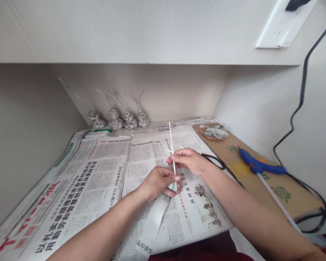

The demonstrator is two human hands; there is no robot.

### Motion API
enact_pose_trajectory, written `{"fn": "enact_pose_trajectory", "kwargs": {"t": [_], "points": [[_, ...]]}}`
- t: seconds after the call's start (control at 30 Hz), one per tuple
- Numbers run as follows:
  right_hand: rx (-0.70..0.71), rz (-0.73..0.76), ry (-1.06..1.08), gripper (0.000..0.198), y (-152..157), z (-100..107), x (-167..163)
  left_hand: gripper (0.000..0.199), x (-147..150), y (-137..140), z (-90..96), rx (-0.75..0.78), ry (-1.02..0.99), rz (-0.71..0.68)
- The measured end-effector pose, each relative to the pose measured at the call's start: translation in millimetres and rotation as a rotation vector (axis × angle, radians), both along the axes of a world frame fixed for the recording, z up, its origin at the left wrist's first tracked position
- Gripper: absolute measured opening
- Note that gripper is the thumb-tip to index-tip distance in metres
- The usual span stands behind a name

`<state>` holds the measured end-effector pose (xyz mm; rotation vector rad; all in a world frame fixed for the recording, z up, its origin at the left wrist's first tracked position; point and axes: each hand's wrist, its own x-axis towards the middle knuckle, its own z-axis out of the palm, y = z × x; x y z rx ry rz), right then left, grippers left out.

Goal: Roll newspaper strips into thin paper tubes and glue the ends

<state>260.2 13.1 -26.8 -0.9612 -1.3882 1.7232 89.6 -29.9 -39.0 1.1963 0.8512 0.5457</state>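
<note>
My left hand (160,183) is closed, thumb and fingers pinching the lower end of a thin white stick (171,139) together with the top of a newspaper strip (154,217). The strip hangs down from the fingers toward the table's near edge. My right hand (188,161) pinches the same stick a little higher, between thumb and fingertips. The stick points upward, its tip free above both hands. Below lie newspaper sheets (103,181) spread over the table.
At the back stand several gourd-shaped woven paper pieces (130,120) and a bundle of thin paper rods (176,125). On the right, cardboard (285,192) bears a blue glue gun (256,165) and crumpled paper (216,132). Beside it lies a black loop (214,159). A black cord (301,98) hangs on the right wall.
</note>
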Motion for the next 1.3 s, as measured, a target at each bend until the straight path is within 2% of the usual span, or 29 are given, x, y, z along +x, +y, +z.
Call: {"fn": "enact_pose_trajectory", "kwargs": {"t": [0.2,0.33,0.53,0.7,0.87,1.03,1.2,1.3], "points": [[-0.014,-0.051,0.004,0.023,2.7,-3.4,0.2,0.029,-1.1,-0.6,-0.6,0.008,-0.012,-0.027],[0.025,-0.109,-0.02,0.021,3.1,-2.9,0.3,0.028,-1.4,-0.3,1.9,0.002,-0.007,-0.025],[0.01,0.015,-0.01,0.025,-2.2,2.1,-0.6,0.029,-2.2,-0.5,2.5,-0.001,-0.025,0.009],[-0.036,-0.091,0.008,0.02,-2.0,-0.1,-2.1,0.029,-2.3,-0.8,1.9,0.022,-0.019,-0.018],[-0.01,0.031,-0.012,0.026,-1.9,1.4,1.3,0.029,-2.2,0.1,2.2,0.014,-0.026,0.012],[-0.03,-0.039,0.012,0.02,-2.1,1.9,0.3,0.03,-2.2,-0.6,2.4,0.018,-0.015,-0.01],[-0.006,0.044,-0.021,0.023,-1.6,0.9,0.7,0.03,-2.7,-0.5,2.5,0.031,-0.021,0.015],[-0.016,-0.004,-0.01,0.019,0.3,-0.7,1.9,0.029,-2.7,-0.3,2.1,0.029,-0.012,-0.012]]}}
